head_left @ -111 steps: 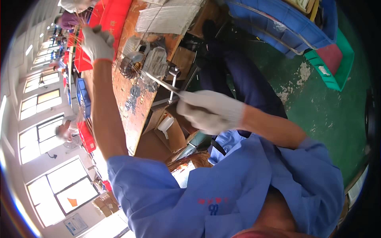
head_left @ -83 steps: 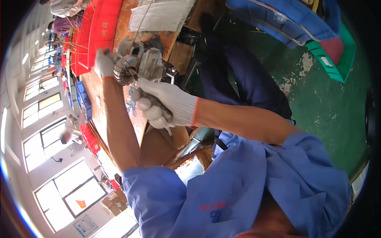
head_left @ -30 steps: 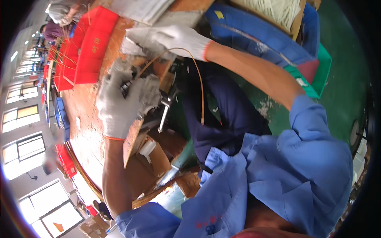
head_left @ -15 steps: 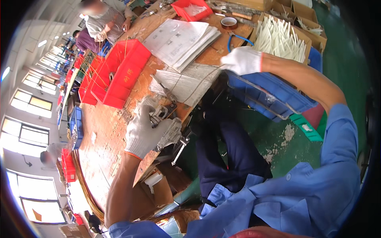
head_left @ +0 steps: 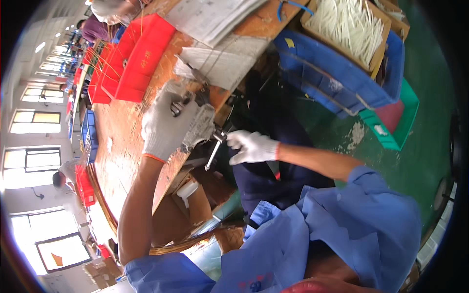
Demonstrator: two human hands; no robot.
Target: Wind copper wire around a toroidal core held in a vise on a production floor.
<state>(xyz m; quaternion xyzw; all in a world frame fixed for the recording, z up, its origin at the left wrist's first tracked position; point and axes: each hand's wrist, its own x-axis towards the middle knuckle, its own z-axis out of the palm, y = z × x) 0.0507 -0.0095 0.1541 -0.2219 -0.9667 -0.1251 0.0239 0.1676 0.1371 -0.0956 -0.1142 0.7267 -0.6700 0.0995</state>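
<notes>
My left hand [head_left: 166,128], in a white glove, clamps down on a grey metal part [head_left: 198,122] at the edge of the wooden bench [head_left: 122,146]. A short metal rod [head_left: 214,150] hangs down from the bench edge just below that part. My right hand [head_left: 251,147], also gloved, sits right of the rod with its fingertips closed on the rod's upper end. Thin copper wire leads away from the part toward the papers above it.
Red bins [head_left: 134,58] and paper stacks [head_left: 215,19] lie on the bench. A blue crate [head_left: 337,78] carries a cardboard box of white sticks [head_left: 347,24], with a green bin [head_left: 393,124] beside it. Copper wire coils [head_left: 195,237] lie under the bench. Other people work far left.
My right hand has drawn back from the blue crate to the rod at the bench edge. My left hand stays on the metal part.
</notes>
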